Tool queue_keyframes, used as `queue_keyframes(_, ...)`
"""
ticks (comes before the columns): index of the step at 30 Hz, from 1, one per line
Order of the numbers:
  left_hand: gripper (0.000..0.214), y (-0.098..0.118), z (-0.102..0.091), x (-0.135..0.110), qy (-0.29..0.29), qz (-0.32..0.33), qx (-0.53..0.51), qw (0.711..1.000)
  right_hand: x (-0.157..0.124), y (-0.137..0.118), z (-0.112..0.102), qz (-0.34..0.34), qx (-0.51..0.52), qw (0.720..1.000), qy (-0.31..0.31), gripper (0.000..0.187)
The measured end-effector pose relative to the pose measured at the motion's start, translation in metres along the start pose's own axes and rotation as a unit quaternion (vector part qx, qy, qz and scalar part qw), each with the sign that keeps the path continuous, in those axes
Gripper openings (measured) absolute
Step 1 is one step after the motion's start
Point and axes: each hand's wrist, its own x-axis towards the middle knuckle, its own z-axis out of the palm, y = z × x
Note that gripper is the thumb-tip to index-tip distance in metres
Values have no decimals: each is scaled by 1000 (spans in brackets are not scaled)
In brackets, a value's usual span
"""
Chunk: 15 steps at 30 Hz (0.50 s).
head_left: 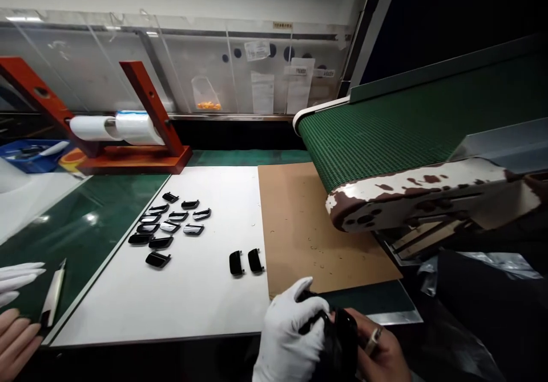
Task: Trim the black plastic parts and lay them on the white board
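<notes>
My left hand (293, 333), in a white glove, is closed around glossy black plastic parts (342, 339) at the front edge of the table. My bare right hand (381, 350) meets them from the right, its fingers closed at the part's edge. A small pale object (373, 341) shows at its fingers; whether it is a ring or a tool's end I cannot tell. Just beyond my hands, two black plastic pieces (236, 262) stand side by side on the white sheet (205, 302). Farther left lies a loose group of several similar black pieces (170, 226).
A brown cardboard sheet (312, 233) lies under the end of a green conveyor belt (385, 136). An orange stand (141, 156) holds white film rolls (136, 128). At left are another person's hands (17, 336), a knife-like tool (53, 296) and a blue bin (32, 156).
</notes>
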Motion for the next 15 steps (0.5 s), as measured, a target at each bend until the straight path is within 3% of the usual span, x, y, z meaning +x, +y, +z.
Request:
queue_keyframes(6, 17, 0, 3, 4, 9, -20, 104, 994, 7, 7, 4, 53, 103, 992, 47, 19)
queue_keyframes(11, 21, 6, 9, -1, 42, 6, 96, 994, 7, 18, 4, 90, 165, 979, 85, 24)
queue_keyframes(15, 72, -5, -19, -8, -9, 52, 37, 998, 6, 16, -2, 128, 239, 950, 152, 31)
